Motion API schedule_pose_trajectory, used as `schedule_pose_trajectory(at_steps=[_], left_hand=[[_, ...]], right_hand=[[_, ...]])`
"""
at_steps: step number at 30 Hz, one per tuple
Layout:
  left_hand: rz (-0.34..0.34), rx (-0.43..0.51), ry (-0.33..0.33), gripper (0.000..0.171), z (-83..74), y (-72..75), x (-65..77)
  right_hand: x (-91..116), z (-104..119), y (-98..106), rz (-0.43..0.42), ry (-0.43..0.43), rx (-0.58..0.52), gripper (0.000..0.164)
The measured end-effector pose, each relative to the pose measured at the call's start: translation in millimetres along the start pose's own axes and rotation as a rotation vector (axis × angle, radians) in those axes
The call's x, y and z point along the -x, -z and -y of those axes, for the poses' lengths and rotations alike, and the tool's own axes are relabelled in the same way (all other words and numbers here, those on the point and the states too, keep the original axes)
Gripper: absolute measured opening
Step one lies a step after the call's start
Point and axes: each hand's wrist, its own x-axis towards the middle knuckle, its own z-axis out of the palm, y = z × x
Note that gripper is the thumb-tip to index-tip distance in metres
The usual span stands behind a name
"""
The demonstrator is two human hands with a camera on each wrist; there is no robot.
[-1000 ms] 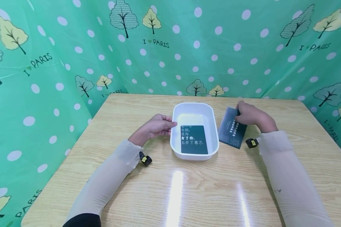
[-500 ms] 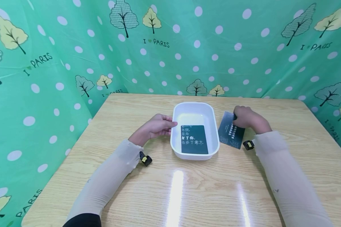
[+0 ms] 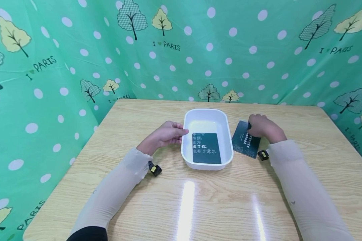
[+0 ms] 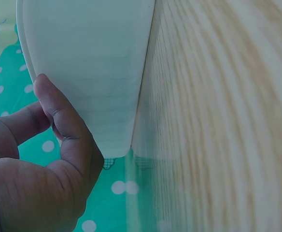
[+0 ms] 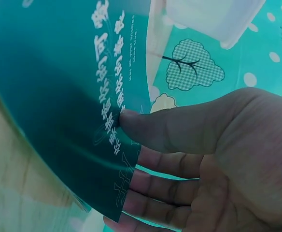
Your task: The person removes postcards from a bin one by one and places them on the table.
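A white rectangular plastic basin (image 3: pixel 228 140) with rounded corners stands on the table in the head view. My left hand (image 3: pixel 168 134) holds its left rim, thumb at the edge and fingers against the outer wall; the left wrist view shows this hand (image 4: pixel 59 150) against the basin's side (image 4: pixel 88 72). Inside the basin lies a dark green card (image 3: pixel 206 155) with white lettering. To the right, my right hand (image 3: pixel 263 127) pinches a second dark green card (image 3: pixel 244 140) by its far end. In the right wrist view the thumb lies over the printed face of that card (image 5: pixel 59 92), fingers behind it.
The light wood-grain table (image 3: pixel 223 204) reflects bright light near its front. Behind and to the left hangs a green dotted curtain (image 3: pixel 175 67) with printed trees. A small black device (image 3: pixel 155 169) is on the left wrist, another device (image 3: pixel 263 155) on the right.
My right hand has shifted slightly left and toward me with the card, whose far edge now sits lower in view. The left hand and basin have stayed put.
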Motion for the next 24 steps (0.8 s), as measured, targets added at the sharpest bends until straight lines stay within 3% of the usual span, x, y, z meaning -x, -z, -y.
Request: schedule_pose_trajectory(at_steps=[24], left_hand=[[-0.002, -0.003, -0.001, 0.018, 1.2, 0.5, -1.5]], right_hand=[[-3.5, -0.5, -3.6, 0.04, -0.022, -0.032, 0.032]])
